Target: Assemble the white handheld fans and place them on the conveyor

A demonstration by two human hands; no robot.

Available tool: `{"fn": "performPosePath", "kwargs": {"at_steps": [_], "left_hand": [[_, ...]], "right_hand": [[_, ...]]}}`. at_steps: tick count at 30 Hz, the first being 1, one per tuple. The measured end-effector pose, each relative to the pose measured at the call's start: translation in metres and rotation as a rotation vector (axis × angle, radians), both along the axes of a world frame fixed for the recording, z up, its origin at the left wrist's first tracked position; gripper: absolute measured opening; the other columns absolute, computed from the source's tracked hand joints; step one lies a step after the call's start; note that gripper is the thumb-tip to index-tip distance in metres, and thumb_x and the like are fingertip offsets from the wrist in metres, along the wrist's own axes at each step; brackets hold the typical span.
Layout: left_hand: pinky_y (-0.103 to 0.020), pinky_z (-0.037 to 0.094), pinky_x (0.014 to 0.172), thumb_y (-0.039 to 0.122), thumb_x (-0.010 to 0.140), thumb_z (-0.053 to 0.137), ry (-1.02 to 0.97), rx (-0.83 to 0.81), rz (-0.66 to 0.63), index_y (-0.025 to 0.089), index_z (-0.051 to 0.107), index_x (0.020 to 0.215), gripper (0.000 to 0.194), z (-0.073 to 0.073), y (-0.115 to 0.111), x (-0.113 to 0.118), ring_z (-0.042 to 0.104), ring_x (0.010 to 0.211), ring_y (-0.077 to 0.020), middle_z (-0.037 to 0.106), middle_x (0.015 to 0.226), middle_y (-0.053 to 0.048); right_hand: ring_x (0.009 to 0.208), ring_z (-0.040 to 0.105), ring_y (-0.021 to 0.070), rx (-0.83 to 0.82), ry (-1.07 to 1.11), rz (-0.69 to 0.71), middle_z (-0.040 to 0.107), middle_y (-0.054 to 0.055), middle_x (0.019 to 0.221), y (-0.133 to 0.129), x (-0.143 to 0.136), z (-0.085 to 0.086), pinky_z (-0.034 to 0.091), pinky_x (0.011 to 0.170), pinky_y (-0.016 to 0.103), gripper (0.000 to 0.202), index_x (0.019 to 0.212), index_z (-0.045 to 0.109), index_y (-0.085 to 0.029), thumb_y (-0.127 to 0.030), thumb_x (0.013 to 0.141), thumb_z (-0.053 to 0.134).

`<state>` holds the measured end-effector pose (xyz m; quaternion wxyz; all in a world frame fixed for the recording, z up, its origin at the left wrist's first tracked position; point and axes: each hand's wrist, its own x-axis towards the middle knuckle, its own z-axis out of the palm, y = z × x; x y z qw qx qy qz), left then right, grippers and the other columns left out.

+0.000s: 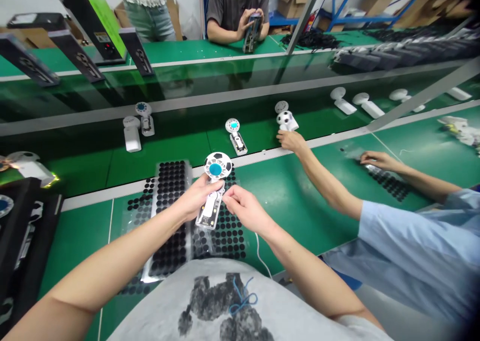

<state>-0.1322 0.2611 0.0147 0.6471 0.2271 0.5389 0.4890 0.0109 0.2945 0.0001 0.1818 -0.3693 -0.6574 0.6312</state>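
Note:
My left hand (198,197) is closed round the neck of a small handheld fan (215,169). Its round head has a black-and-white football pattern and a blue centre; a circuit board and a white part show in the handle. At the handle's right side, the fingers of my right hand (245,207) are pinched together. Whatever they may hold is too small or hidden to make out. Beneath both hands lie sheets of round black stickers (170,196), partly covered by the fan and my arms.
Ahead, a green conveyor belt (180,156) carries another open-handled fan (237,136) and several more. At right, a co-worker's hand (291,140) touches a fan on the belt; their other hand (378,160) is over a sticker sheet. A black tray (28,261) stands left. A white cable (259,253) hangs nearby.

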Motion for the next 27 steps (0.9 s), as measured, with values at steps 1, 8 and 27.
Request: {"fn": "performPosePath", "kwargs": {"at_steps": [1, 8, 27], "left_hand": [[-0.022, 0.041, 0.057, 0.03, 0.069, 0.067, 0.016, -0.004, 0.016, 0.017, 0.05, 0.1, 0.038, -0.002, 0.003, -0.001, 0.054, 0.06, -0.0097, 0.057, 0.076, 0.001], [-0.021, 0.041, 0.051, 0.025, 0.069, 0.066, 0.075, -0.072, 0.07, 0.014, 0.051, 0.089, 0.028, 0.005, 0.026, -0.032, 0.051, 0.051, -0.0082, 0.056, 0.065, 0.002], [-0.02, 0.047, 0.049, 0.018, 0.07, 0.065, -0.212, -0.017, 0.026, 0.015, 0.055, 0.086, 0.019, 0.032, 0.022, 0.001, 0.056, 0.052, -0.0094, 0.058, 0.066, 0.002]], "right_hand": [[0.047, 0.035, 0.0077, -0.031, 0.014, -0.016, 0.042, -0.007, 0.052, 0.003, -0.001, -0.003, 0.028, 0.046, 0.022, 0.016, 0.07, 0.046, -0.019, -0.031, 0.081, 0.047], [0.042, 0.023, 0.0056, -0.263, 0.016, -0.1, 0.032, -0.009, 0.049, 0.027, 0.023, -0.009, 0.015, 0.04, 0.022, 0.021, 0.078, 0.053, -0.017, -0.038, 0.077, 0.054], [0.047, 0.04, 0.007, -0.129, 0.272, -0.117, 0.046, -0.008, 0.051, 0.007, 0.017, 0.035, 0.034, 0.05, 0.024, 0.01, 0.076, 0.046, -0.02, -0.026, 0.084, 0.047]]}}
